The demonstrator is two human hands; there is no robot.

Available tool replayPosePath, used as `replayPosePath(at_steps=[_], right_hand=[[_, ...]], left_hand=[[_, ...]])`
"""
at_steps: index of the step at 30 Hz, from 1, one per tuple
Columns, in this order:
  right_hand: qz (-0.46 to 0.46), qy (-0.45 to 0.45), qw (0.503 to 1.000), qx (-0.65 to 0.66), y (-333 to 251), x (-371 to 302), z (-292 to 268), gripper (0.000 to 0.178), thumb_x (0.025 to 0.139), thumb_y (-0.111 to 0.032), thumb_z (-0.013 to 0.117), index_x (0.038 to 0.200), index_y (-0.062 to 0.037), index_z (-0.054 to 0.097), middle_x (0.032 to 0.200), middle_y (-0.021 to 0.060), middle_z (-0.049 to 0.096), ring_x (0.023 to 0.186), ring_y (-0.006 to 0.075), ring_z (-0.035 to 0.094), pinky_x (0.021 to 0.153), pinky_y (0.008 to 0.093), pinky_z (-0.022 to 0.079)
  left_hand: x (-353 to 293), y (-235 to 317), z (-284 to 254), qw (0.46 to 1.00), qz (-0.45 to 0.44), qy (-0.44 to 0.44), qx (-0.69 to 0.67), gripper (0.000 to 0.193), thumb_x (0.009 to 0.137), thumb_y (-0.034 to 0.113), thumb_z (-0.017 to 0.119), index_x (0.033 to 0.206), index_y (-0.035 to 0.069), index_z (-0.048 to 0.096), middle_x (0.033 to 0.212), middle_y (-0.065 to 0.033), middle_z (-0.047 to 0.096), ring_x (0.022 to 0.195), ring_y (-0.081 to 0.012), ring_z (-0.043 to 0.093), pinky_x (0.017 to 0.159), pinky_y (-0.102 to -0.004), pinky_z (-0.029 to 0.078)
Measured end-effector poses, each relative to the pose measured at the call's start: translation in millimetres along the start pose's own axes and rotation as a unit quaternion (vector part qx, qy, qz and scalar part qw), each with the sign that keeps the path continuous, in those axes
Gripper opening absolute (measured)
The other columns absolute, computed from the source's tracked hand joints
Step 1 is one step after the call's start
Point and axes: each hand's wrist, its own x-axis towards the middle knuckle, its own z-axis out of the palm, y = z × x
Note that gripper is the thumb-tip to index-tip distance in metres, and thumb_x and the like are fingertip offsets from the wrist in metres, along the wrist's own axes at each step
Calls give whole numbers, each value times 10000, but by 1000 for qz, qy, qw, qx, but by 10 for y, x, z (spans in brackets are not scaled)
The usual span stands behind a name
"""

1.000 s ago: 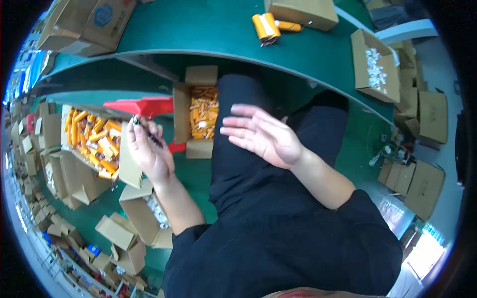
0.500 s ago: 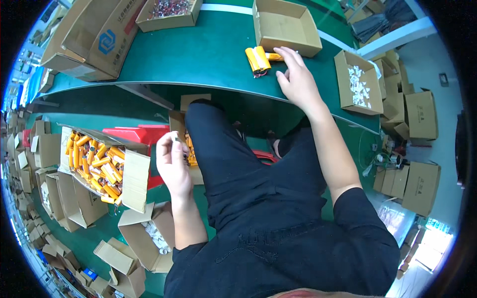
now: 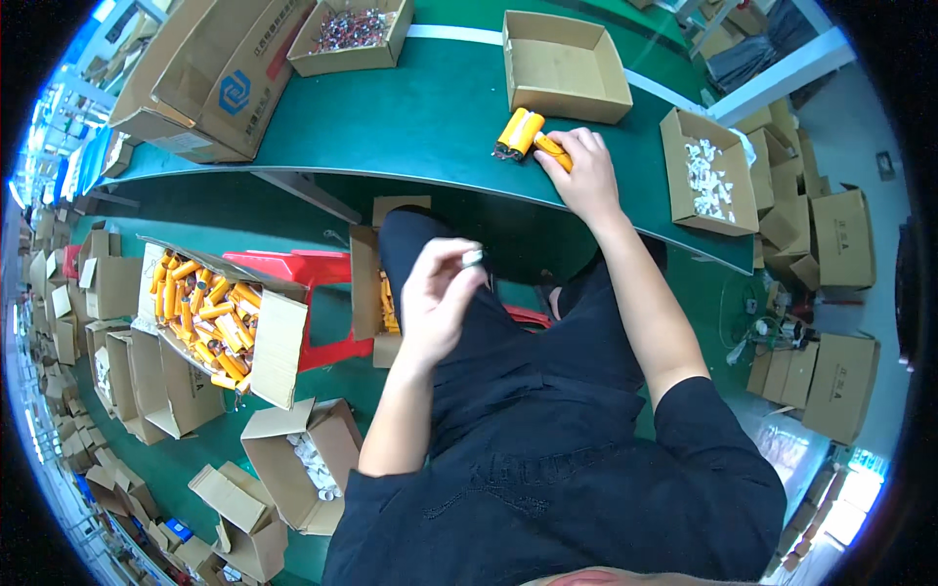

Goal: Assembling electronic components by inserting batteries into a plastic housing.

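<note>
At the front of the green tabletop, my right hand [image 3: 586,178] is closed on an orange battery-like cylinder [image 3: 555,152], fingers along its side. Just left of it two more orange cylinders [image 3: 519,134] lie side by side, their dark ends with wires toward me. Over my lap my left hand [image 3: 437,301] is raised, thumb and fingers pinching a small pale piece [image 3: 473,257] with a dark part. Its exact kind is too small to make out.
A shallow empty-looking carton [image 3: 567,73] stands behind the cylinders. To its right is a box of white pieces [image 3: 705,181]; back left, a tray of small red parts [image 3: 352,31] and a large carton [image 3: 210,83]. A box of orange cylinders [image 3: 210,317] stands left by a red stool [image 3: 318,269].
My left hand has moved right and up with the small piece, over my lap. My right hand now grips the single cylinder, which has tilted and come nearer the table edge.
</note>
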Motion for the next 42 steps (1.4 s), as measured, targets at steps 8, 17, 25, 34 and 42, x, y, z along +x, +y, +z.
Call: replayPosePath(at_steps=[8, 17, 25, 34, 42], right_hand=[[-29, -51, 997, 47, 62, -59, 6, 295, 956, -336, 677, 1091, -85, 753, 1035, 73, 704, 963, 259, 622, 857, 379, 462], [-21, -191, 965, 180, 303, 24, -199, 378, 1028, -391, 557, 1084, -71, 750, 1031, 71, 702, 915, 240, 582, 857, 352, 421], [124, -85, 734, 662, 661, -37, -260, 375, 1073, -343, 524, 1072, -27, 724, 1006, 75, 664, 956, 175, 548, 885, 307, 422], [232, 0, 643, 730, 610, -8, -265, 244, 1038, -203, 631, 1194, -21, 678, 1133, 82, 663, 927, 128, 572, 851, 225, 455], [161, -57, 549, 818, 425, -514, -375, 320, 975, -50, 640, 1287, 3, 597, 1224, 198, 660, 1008, 214, 657, 899, 279, 544]], left_hand=[[1226, -537, 470, 998, -15, -35, -51, 214, 1054, 112, 569, 1235, 1, 598, 1049, -117, 662, 955, -138, 637, 891, -258, 510], [1522, -575, 560, 996, 59, 36, 48, 247, 1072, 159, 580, 1245, -16, 562, 1079, -128, 666, 1001, -171, 663, 955, -299, 544], [1640, -585, 647, 993, 60, 65, 84, 232, 1076, 163, 566, 1239, -3, 566, 1073, -131, 672, 1022, -186, 662, 963, -312, 530], [1232, -486, 480, 997, 3, 66, 38, 247, 1087, 179, 534, 1264, 10, 567, 1106, -137, 659, 997, -188, 668, 902, -293, 531], [534, -289, 517, 980, -121, -17, -160, 239, 1039, 144, 562, 1242, 32, 616, 1299, -158, 609, 1090, -241, 617, 948, -332, 493]])
